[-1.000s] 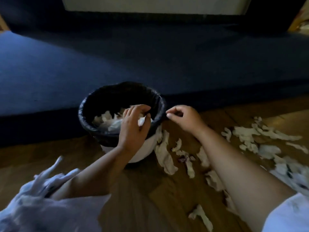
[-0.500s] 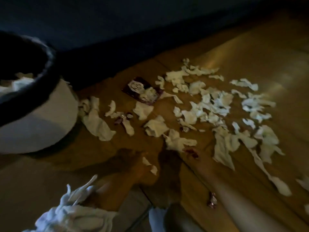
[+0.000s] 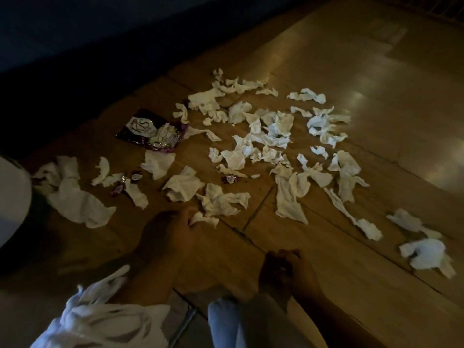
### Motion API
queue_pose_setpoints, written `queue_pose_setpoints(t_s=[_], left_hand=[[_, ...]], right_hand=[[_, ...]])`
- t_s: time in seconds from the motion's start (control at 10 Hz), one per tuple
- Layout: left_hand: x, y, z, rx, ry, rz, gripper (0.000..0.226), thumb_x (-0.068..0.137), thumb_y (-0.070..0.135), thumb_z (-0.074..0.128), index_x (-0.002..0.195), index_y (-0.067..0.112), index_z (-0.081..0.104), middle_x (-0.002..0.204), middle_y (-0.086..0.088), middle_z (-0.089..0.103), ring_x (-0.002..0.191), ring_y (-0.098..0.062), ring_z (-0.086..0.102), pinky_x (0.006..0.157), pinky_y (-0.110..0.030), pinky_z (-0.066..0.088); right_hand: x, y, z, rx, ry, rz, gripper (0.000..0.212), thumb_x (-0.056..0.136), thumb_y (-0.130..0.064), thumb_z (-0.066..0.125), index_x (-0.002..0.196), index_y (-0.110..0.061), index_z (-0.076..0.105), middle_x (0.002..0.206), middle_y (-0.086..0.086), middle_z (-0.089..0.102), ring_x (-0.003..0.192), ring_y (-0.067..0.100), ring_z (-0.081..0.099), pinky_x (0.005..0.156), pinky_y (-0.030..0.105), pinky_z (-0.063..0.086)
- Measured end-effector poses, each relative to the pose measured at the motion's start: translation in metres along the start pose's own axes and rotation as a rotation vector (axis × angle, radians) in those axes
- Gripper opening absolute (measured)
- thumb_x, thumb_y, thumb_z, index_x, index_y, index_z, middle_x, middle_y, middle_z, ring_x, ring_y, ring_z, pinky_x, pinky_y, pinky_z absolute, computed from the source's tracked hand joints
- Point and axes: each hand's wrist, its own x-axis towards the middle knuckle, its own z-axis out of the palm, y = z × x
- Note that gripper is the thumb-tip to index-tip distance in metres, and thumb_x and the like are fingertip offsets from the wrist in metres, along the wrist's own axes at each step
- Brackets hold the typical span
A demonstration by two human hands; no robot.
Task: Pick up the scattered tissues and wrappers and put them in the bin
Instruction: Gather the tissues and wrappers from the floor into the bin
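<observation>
Tissues [image 3: 276, 126] and wrappers, a purple packet [image 3: 150, 131] among them, lie strewn over the wooden floor [image 3: 364, 71], right of the bin [image 3: 12, 197]. Both hands have left the bin's rim. The left hand [image 3: 173, 232] is at a small scrap [image 3: 204, 219], its grasp too dim to tell. The right hand [image 3: 283, 270] is low and curled, holding what I cannot tell. Next pickup likely starting; most litter remains.
</observation>
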Motion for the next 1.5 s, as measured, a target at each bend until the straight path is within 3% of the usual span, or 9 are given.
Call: queue_pose_setpoints(t_s=[0.2, 0.4, 0.6, 0.7, 0.8, 0.9, 1.1, 1.2, 1.5], left_hand=[[0.069, 0.023, 0.016, 0.082, -0.049, 0.185, 0.012, 0.079, 0.031, 0.072, 0.085, 0.022, 0.066, 0.152, -0.004, 0.025, 0.14, -0.032, 0.024, 0.106, -0.049, 0.036], [0.063, 0.043, 0.036, 0.376, -0.417, 0.222, 0.021, 0.086, 0.028, 0.063, 0.103, 0.016, 0.064, 0.139, -0.006, 0.045, 0.123, -0.026, 0.046, 0.094, -0.031, 0.043], [0.037, 0.029, 0.033, 0.088, -0.175, 0.098, 0.019, 0.091, 0.017, 0.055, 0.108, 0.022, 0.06, 0.114, 0.0, 0.06, 0.094, -0.012, 0.054, 0.078, -0.025, 0.045], [0.056, 0.024, 0.01, -0.214, -0.025, 0.048, 0.049, 0.087, 0.01, 0.061, 0.133, 0.015, 0.045, 0.132, -0.011, 0.053, 0.116, -0.027, 0.053, 0.092, -0.025, 0.04], [0.081, 0.019, -0.023, -0.122, 0.032, 0.108, 0.052, 0.085, 0.005, 0.063, 0.133, 0.018, 0.046, 0.141, -0.014, 0.042, 0.129, -0.032, 0.043, 0.103, -0.038, 0.041], [0.101, 0.011, -0.037, 0.121, -0.09, 0.06, 0.058, 0.086, 0.014, 0.064, 0.139, 0.014, 0.04, 0.151, -0.014, 0.025, 0.136, -0.032, 0.03, 0.105, -0.037, 0.036], [0.079, -0.006, -0.012, 0.142, -0.181, -0.034, 0.044, 0.093, 0.015, 0.053, 0.135, 0.007, 0.046, 0.139, -0.016, 0.046, 0.127, -0.032, 0.043, 0.102, -0.026, 0.036], [0.057, -0.003, -0.003, 0.024, -0.13, -0.09, 0.049, 0.084, 0.02, 0.068, 0.13, 0.01, 0.054, 0.131, -0.014, 0.054, 0.12, -0.031, 0.051, 0.092, -0.035, 0.045], [0.025, -0.016, -0.016, -0.288, -0.154, -0.218, 0.054, 0.073, 0.041, 0.074, 0.118, 0.013, 0.063, 0.116, -0.007, 0.065, 0.104, -0.021, 0.061, 0.083, -0.034, 0.054]], right_hand=[[0.017, -0.007, -0.006, 0.247, 0.132, 0.024, 0.018, 0.081, -0.006, 0.067, 0.091, -0.02, 0.061, 0.086, -0.008, 0.06, 0.082, 0.01, 0.059, 0.068, 0.017, 0.046], [0.063, -0.013, -0.043, 0.502, 0.19, 0.108, 0.024, 0.082, 0.001, 0.063, 0.07, -0.02, 0.065, 0.071, 0.003, 0.064, 0.067, 0.017, 0.06, 0.065, 0.032, 0.046], [0.108, -0.038, -0.07, 0.354, 0.197, 0.128, 0.008, 0.08, -0.008, 0.068, 0.087, -0.006, 0.072, 0.139, 0.009, 0.045, 0.134, 0.024, 0.035, 0.082, 0.013, 0.029], [0.117, -0.04, -0.066, 0.209, -0.005, 0.078, 0.009, 0.08, -0.007, 0.068, 0.088, -0.005, 0.07, 0.135, 0.009, 0.049, 0.121, 0.015, 0.045, 0.08, 0.008, 0.036], [0.11, -0.039, -0.062, 0.125, -0.059, -0.007, 0.025, 0.084, -0.01, 0.064, 0.107, 0.0, 0.065, 0.099, -0.005, 0.062, 0.099, 0.011, 0.057, 0.082, 0.021, 0.046], [0.093, -0.045, -0.056, 0.045, -0.068, -0.016, 0.019, 0.089, -0.014, 0.058, 0.106, -0.009, 0.063, 0.078, -0.015, 0.05, 0.07, -0.002, 0.05, 0.062, 0.003, 0.039], [0.067, -0.047, -0.008, 0.047, -0.146, -0.05, 0.024, 0.09, -0.002, 0.053, 0.109, 0.01, 0.062, 0.093, 0.016, 0.063, 0.091, 0.019, 0.06, 0.068, 0.007, 0.045], [0.063, -0.054, -0.012, 0.262, 0.008, -0.096, 0.025, 0.077, -0.012, 0.072, 0.101, -0.015, 0.066, 0.092, -0.007, 0.063, 0.086, 0.008, 0.059, 0.08, 0.017, 0.05], [0.101, -0.108, -0.022, 0.223, -0.103, -0.166, 0.046, 0.082, -0.018, 0.068, 0.125, -0.016, 0.053, 0.124, -0.001, 0.046, 0.111, 0.015, 0.047, 0.07, 0.017, 0.037]])
